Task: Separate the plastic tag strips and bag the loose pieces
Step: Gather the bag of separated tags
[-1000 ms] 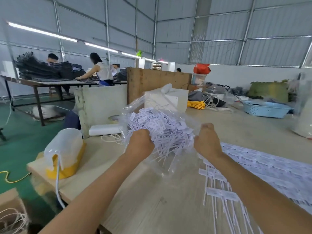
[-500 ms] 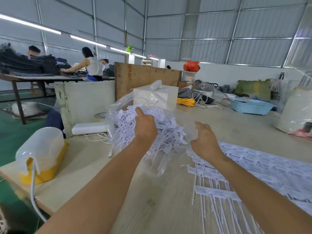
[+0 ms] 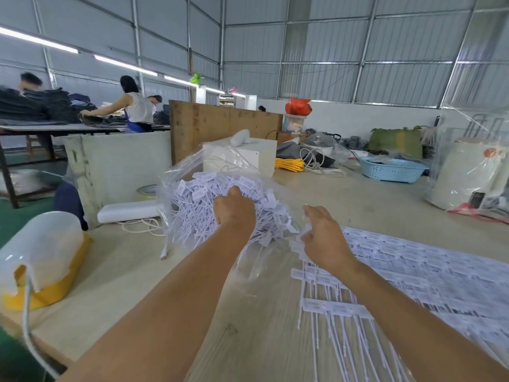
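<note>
The right hand [image 3: 323, 238] had let go of the clear bag [image 3: 220, 172] and dropped, fingers loose, toward the joined strips [image 3: 413, 266] on the table [image 3: 358, 194], while the left hand [image 3: 234, 210] still gripped the loose tags [image 3: 192, 205] inside the bag, so more separating probably came next.

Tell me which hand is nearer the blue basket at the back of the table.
Right. The right hand is at the clear bag's right edge, on the blue basket's side; the left hand grips the loose tags, farther away.

White tags [image 3: 198, 210] – clear bag [image 3: 220, 161] – pale-blue perforated basket [image 3: 391, 170].
</note>
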